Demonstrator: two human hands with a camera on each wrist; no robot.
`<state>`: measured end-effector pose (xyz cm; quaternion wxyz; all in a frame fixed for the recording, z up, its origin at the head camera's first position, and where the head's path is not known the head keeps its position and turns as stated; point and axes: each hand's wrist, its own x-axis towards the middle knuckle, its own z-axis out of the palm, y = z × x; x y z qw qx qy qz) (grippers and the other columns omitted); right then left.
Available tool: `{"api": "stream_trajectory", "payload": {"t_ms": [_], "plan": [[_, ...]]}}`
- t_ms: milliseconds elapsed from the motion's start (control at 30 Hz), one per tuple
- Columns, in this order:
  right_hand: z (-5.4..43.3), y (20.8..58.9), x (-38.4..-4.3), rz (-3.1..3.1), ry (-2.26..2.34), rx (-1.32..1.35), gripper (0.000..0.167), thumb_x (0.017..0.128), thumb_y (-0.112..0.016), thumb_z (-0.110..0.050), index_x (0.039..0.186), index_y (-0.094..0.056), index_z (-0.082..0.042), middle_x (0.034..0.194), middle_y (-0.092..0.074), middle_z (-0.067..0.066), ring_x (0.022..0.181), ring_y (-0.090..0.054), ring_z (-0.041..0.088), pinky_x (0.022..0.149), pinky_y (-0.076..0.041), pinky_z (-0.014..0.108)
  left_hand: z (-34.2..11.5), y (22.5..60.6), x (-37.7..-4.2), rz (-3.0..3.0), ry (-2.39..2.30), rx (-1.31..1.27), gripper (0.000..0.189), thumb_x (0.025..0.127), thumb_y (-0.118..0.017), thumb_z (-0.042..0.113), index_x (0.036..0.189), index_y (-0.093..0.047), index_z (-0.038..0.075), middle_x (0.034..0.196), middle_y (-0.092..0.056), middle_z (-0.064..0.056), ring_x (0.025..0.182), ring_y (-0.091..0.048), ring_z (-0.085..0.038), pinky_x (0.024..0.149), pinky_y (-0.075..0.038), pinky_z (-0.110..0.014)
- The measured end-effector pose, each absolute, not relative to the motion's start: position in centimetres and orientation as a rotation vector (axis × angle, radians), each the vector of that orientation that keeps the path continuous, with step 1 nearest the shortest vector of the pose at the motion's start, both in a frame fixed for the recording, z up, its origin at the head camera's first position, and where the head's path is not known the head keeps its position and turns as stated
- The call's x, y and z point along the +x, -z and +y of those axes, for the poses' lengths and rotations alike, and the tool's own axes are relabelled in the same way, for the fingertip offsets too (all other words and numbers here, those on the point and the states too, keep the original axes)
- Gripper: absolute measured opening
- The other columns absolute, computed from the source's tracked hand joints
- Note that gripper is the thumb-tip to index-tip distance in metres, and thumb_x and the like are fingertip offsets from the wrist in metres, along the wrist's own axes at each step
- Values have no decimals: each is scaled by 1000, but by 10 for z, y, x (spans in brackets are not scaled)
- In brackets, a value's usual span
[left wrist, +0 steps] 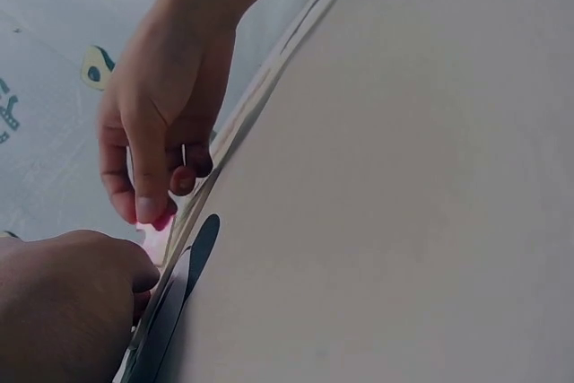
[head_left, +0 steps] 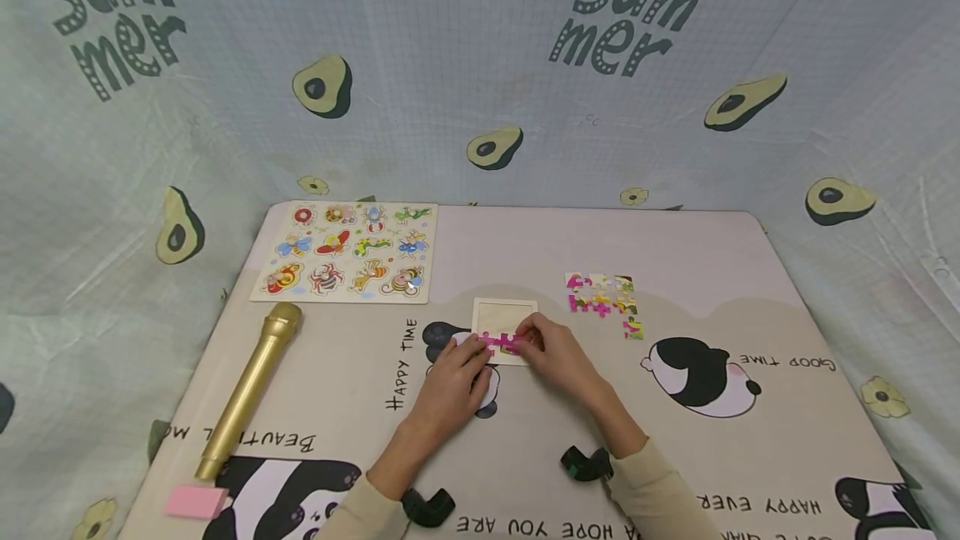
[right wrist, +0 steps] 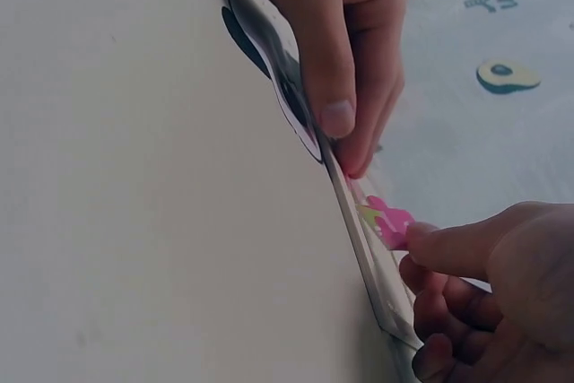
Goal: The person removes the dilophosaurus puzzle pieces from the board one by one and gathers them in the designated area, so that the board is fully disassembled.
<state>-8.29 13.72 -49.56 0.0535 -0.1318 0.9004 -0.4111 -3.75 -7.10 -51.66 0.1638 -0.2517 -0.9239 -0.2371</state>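
Note:
A small light wooden puzzle tray (head_left: pixel 506 317) lies in the middle of the table, with pink jigsaw pieces along its near part. My right hand (head_left: pixel 558 357) pinches a pink jigsaw piece (right wrist: pixel 392 224) with some yellow-green on it, between thumb and fingers, at the tray's right side. The piece is tilted up in the right wrist view. My left hand (head_left: pixel 450 382) reaches in from the left; its fairly straight fingertips touch the pink pieces at the tray's left edge. In the left wrist view my left hand (left wrist: pixel 76 302) mostly hides the tray.
More jigsaw pieces (head_left: pixel 600 294) lie grouped right of the tray. A picture board with insects (head_left: pixel 345 252) sits at the back left. A gold microphone-like stick (head_left: pixel 247 394) and a pink block (head_left: pixel 197 502) lie at the left. Printed cloth hangs behind the table.

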Motion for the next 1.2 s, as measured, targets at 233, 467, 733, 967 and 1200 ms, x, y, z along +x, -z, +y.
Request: {"api": "stream_trajectory", "payload": {"t_ms": [233, 467, 733, 967, 1200], "plan": [[154, 495, -82, 2735, 1290, -321, 16, 94, -71, -17, 106, -64, -9, 84, -65, 1, 72, -52, 12, 62, -44, 19, -71, 517, -37, -2642, 679, -713, 25, 93, -68, 15, 113, -75, 2, 121, -70, -8, 125, -64, -26, 109, -47, -53], [176, 495, -83, 2804, 1254, -264, 16, 94, -70, -20, 108, -68, -10, 86, -66, 2, 76, -53, 13, 66, -45, 19, -71, 517, -37, -2641, 688, -713, 25, 92, -68, 14, 113, -75, 2, 121, -70, -9, 125, -64, -26, 109, -47, -53], [200, 491, -85, 2856, 1192, -137, 19, 96, -68, -20, 112, -69, -10, 92, -67, 5, 81, -54, 16, 68, -45, 19, -71, 518, -38, -2631, 699, -718, 24, 92, -68, 13, 112, -75, 2, 121, -70, -9, 124, -64, -27, 109, -48, -54], [224, 490, -87, 2923, 1193, -89, 22, 97, -67, -20, 115, -68, -7, 94, -68, 8, 83, -56, 18, 70, -46, 21, -71, 519, -39, -2615, 695, -721, 24, 91, -69, 13, 111, -75, 2, 121, -70, -9, 123, -64, -27, 108, -48, -54], [245, 492, -86, 2971, 1161, -25, 25, 99, -65, -22, 117, -68, -5, 96, -68, 11, 85, -57, 21, 72, -46, 23, -71, 520, -38, -2620, 684, -712, 23, 91, -69, 13, 111, -76, 3, 121, -70, -9, 124, -64, -26, 108, -48, -53]]}}
